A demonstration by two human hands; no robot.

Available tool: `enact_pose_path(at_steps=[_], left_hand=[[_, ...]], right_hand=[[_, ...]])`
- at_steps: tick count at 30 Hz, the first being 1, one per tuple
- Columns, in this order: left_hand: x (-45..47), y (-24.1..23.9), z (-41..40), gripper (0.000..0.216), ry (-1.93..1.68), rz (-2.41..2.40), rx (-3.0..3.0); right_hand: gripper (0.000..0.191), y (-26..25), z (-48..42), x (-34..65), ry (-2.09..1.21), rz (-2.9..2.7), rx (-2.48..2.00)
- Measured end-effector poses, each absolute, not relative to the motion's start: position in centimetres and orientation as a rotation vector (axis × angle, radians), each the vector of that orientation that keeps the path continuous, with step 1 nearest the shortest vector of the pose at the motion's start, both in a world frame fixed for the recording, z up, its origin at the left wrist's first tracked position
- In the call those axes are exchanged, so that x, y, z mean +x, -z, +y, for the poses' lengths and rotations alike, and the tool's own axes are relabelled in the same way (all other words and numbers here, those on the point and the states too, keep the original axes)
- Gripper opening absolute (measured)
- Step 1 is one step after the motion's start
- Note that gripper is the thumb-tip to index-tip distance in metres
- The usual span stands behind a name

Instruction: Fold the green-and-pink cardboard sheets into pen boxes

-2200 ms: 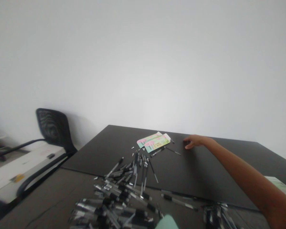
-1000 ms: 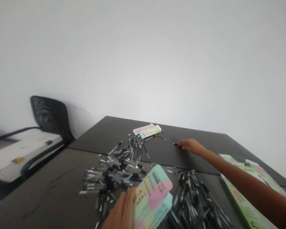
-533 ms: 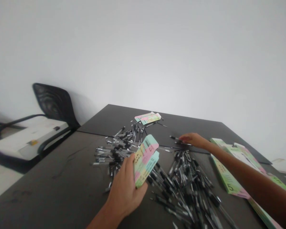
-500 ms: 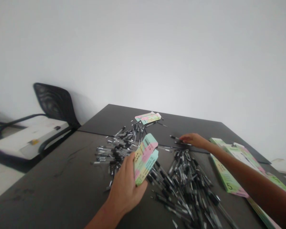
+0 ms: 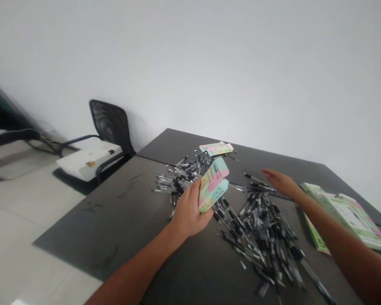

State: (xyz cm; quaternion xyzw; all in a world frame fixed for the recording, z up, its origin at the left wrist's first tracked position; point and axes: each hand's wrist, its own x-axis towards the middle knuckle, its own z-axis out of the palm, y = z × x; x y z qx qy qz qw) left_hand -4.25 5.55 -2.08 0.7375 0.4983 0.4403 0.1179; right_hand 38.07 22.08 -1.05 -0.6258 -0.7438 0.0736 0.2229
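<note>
My left hand (image 5: 190, 209) grips a flat pastel pen box (image 5: 214, 184) in pink, green and yellow, held tilted above the table with its flap end pointing up and away. My right hand (image 5: 281, 182) is held out with fingers stretched, apart from the few pens (image 5: 258, 183) lying just left of it. A big loose heap of black-capped clear pens (image 5: 266, 233) spreads below the right hand. Behind the held box lies another pile of pens (image 5: 180, 176).
Two flat pen boxes (image 5: 220, 148) lie at the back of the dark table (image 5: 91, 228). Green and pink boxes (image 5: 352, 216) are stacked on the right, partly behind my right forearm. A black mesh chair (image 5: 110, 123) with a white box (image 5: 90, 159) on its seat stands at left.
The view has turned left, showing more floor. My right hand has come away from the pens at the far side, and its fingers have straightened. My left hand still holds the pen box.
</note>
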Motion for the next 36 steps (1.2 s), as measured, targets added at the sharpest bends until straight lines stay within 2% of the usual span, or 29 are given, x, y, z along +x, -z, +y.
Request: enact_pose_path(at_steps=[4, 6, 9, 12, 15, 19, 24, 28, 32, 34, 36], left_hand=[[-4.2, 2.5, 6.0, 0.082, -1.372, 1.430, 2.128], [-4.2, 2.9, 6.3, 0.080, -1.484, 1.406, 2.088], [-4.2, 2.7, 6.8, 0.078, -1.608, 1.359, 2.037], [-4.0, 1.2, 7.3, 0.078, -1.642, 1.298, 2.030], [-3.4, -1.0, 7.9, 0.081, -1.638, 1.263, 2.109], [-2.4, -2.2, 8.6, 0.087, -1.466, 1.286, 2.285], [-1.3, 0.0, 8.0, 0.086, -1.477, 1.348, 2.257], [0.0, 1.5, 6.7, 0.091, -1.472, 1.330, 2.248], [1.0, 2.4, 4.9, 0.088, -1.397, 1.201, 2.272], [1.2, 2.8, 3.9, 0.087, -1.403, 1.145, 2.285], [1.1, 3.3, 3.0, 0.089, -1.398, 1.104, 2.318]], right_hand=[[0.068, -1.5, 17.0, 34.8, -0.005, -1.841, -1.659], [0.064, -3.2, 13.0, 32.1, 0.056, -1.692, -1.527], [0.068, -5.7, 7.0, 28.0, -0.005, -1.626, -1.295], [0.070, -7.1, 3.3, 25.5, -0.001, -1.701, -1.285], [0.058, -6.5, 3.3, 25.6, 0.024, -1.731, -1.375], [0.065, -3.5, 5.8, 27.8, -0.149, -1.537, -1.509], [0.071, -1.5, 5.8, 27.4, -0.369, -1.493, -1.436], [0.076, -2.0, 4.0, 24.0, -0.614, -1.676, -1.175], [0.057, -1.7, 2.3, 21.4, -0.602, -1.648, -1.078], [0.063, -1.1, 1.5, 20.7, -0.632, -1.587, -1.040], [0.077, -0.4, 0.8, 20.6, -0.690, -1.570, -0.980]])
